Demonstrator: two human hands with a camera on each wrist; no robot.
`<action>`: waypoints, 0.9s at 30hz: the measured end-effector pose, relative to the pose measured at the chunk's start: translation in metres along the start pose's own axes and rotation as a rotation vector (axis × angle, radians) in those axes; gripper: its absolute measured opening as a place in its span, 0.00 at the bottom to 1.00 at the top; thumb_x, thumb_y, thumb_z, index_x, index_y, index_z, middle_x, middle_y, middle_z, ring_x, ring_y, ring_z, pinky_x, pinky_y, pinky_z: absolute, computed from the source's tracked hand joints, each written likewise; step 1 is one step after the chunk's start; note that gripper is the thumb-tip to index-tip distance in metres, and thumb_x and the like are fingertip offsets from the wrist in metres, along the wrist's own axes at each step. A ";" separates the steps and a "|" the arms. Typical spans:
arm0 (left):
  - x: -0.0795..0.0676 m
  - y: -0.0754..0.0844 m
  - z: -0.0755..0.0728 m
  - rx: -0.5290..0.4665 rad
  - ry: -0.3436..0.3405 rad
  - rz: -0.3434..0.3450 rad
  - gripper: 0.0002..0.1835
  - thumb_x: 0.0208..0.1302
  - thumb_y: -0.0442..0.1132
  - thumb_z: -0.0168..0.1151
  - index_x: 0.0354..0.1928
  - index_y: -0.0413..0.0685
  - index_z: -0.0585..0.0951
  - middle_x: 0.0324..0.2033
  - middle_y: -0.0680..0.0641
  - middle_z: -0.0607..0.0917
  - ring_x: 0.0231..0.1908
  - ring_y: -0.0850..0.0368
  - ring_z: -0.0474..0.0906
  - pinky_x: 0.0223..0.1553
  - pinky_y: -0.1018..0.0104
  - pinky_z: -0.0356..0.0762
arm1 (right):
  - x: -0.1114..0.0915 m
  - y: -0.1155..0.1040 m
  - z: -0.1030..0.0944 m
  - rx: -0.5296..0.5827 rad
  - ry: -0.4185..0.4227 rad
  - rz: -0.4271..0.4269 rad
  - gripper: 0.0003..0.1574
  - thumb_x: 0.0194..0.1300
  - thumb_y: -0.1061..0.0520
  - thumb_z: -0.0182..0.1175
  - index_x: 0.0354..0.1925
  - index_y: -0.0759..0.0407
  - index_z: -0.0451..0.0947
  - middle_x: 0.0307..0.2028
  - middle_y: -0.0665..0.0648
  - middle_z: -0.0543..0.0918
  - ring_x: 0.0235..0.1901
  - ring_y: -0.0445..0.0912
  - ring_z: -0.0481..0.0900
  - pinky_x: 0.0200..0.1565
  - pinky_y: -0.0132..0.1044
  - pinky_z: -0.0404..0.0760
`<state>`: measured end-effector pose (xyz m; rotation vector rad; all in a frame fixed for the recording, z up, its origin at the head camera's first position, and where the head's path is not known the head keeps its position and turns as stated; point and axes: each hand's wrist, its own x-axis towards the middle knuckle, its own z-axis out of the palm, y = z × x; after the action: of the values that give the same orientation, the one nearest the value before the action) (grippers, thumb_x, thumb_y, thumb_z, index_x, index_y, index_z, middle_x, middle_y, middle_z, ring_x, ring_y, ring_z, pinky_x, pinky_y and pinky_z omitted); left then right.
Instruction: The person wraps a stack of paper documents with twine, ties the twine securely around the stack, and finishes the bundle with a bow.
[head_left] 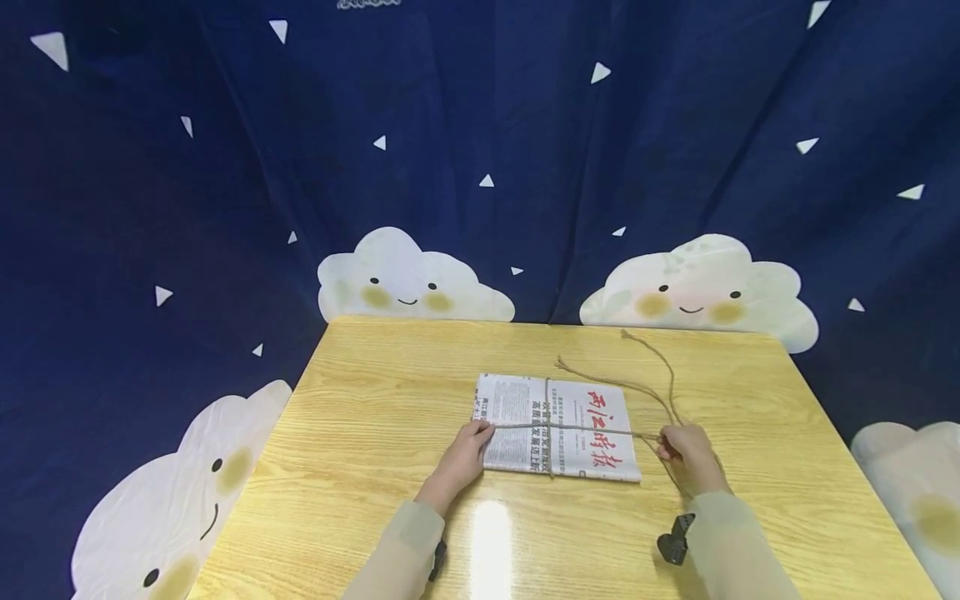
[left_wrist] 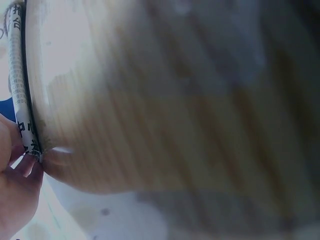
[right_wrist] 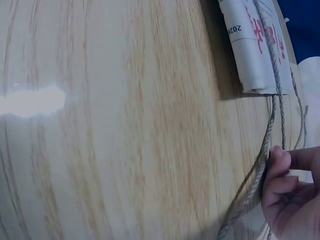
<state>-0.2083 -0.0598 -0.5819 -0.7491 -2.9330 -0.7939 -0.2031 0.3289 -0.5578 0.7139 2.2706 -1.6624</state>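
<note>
Newspaper bundle [head_left: 570,450] lies on the table [head_left: 375,383], cord [head_left: 585,428] crossing it both ways; wrapping looks done. At its nine o'clock, the left hand [head_left: 461,458] pinches the edge; at three, the right hand [head_left: 692,454] pinches cord. Loose ends [head_left: 625,334] toward one o'clock suggest tying remains.

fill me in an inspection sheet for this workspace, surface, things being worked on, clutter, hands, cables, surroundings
Surface: wood-grain table, with a bright glare patch near the person.
Job's things: folded newspaper lying flat; string crosses it lengthwise and crosswise, with loose lengths trailing on the table past its right end.
Clutter: nothing seen.
Left hand: pinches the newspaper's left end.
Right hand: pinches string just off the newspaper's right end; black device at that wrist.
Cables: nothing seen.
Surroundings: dark blue cloth with white triangles and smiling clouds.
</note>
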 end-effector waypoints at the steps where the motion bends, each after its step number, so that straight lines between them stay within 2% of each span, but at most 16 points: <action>1: 0.000 0.000 0.000 -0.001 -0.003 0.000 0.18 0.66 0.30 0.48 0.57 0.35 0.71 0.52 0.43 0.73 0.55 0.47 0.68 0.59 0.58 0.66 | 0.000 0.001 -0.001 -0.005 0.003 0.012 0.15 0.56 0.65 0.43 0.22 0.71 0.74 0.11 0.51 0.75 0.12 0.39 0.72 0.15 0.27 0.71; 5: 0.000 0.001 0.000 -0.003 -0.008 -0.004 0.18 0.66 0.30 0.48 0.57 0.35 0.71 0.52 0.43 0.73 0.55 0.47 0.68 0.59 0.58 0.66 | -0.002 0.004 -0.002 -0.057 0.026 0.001 0.17 0.59 0.64 0.42 0.24 0.73 0.75 0.13 0.51 0.76 0.12 0.38 0.73 0.16 0.27 0.74; 8: 0.000 0.001 0.000 -0.003 -0.006 -0.004 0.18 0.66 0.30 0.48 0.57 0.35 0.71 0.52 0.43 0.73 0.55 0.47 0.68 0.59 0.58 0.66 | -0.006 0.006 -0.001 -0.196 0.079 -0.052 0.21 0.60 0.61 0.42 0.21 0.69 0.77 0.10 0.49 0.75 0.12 0.38 0.73 0.18 0.29 0.72; 11: 0.000 0.002 0.000 -0.007 -0.007 -0.005 0.18 0.66 0.31 0.48 0.57 0.35 0.71 0.52 0.43 0.73 0.55 0.47 0.68 0.59 0.58 0.66 | -0.009 0.007 0.001 -0.377 0.160 -0.100 0.26 0.61 0.56 0.42 0.13 0.60 0.77 0.07 0.47 0.73 0.12 0.40 0.71 0.20 0.31 0.68; 14: -0.001 0.002 0.000 -0.011 -0.009 -0.010 0.18 0.67 0.31 0.48 0.58 0.35 0.71 0.52 0.43 0.73 0.56 0.47 0.68 0.59 0.58 0.66 | -0.011 0.007 0.002 -0.475 0.212 -0.110 0.29 0.60 0.54 0.41 0.07 0.55 0.74 0.04 0.46 0.69 0.12 0.44 0.69 0.20 0.33 0.66; 19: -0.001 0.003 0.000 -0.008 -0.011 -0.018 0.18 0.67 0.31 0.47 0.58 0.36 0.71 0.52 0.43 0.73 0.56 0.47 0.67 0.59 0.58 0.66 | -0.011 0.008 0.001 -0.496 0.243 -0.119 0.30 0.61 0.53 0.42 0.05 0.54 0.72 0.04 0.47 0.68 0.12 0.46 0.68 0.18 0.35 0.66; 22: -0.001 0.003 0.000 -0.003 -0.018 -0.024 0.18 0.67 0.31 0.47 0.58 0.36 0.71 0.53 0.43 0.73 0.56 0.47 0.67 0.59 0.58 0.66 | -0.008 0.008 0.000 -0.489 0.300 -0.142 0.29 0.64 0.51 0.44 0.07 0.57 0.68 0.06 0.49 0.67 0.13 0.46 0.66 0.17 0.35 0.65; 24: -0.001 0.004 0.000 -0.003 -0.022 -0.030 0.18 0.67 0.32 0.47 0.58 0.37 0.71 0.53 0.43 0.72 0.56 0.47 0.67 0.59 0.58 0.66 | -0.005 0.007 -0.001 -0.472 0.351 -0.181 0.26 0.65 0.52 0.45 0.13 0.62 0.68 0.09 0.52 0.67 0.14 0.47 0.66 0.17 0.35 0.65; 27: -0.001 0.004 0.000 -0.007 -0.024 -0.035 0.18 0.67 0.32 0.47 0.58 0.37 0.71 0.53 0.43 0.72 0.56 0.47 0.67 0.59 0.58 0.66 | -0.001 0.003 -0.001 -0.451 0.406 -0.279 0.19 0.65 0.57 0.46 0.26 0.72 0.72 0.19 0.62 0.73 0.20 0.51 0.70 0.20 0.38 0.70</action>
<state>-0.2057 -0.0573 -0.5802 -0.7145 -2.9743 -0.8034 -0.2005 0.3307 -0.5593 0.6929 3.0081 -1.0922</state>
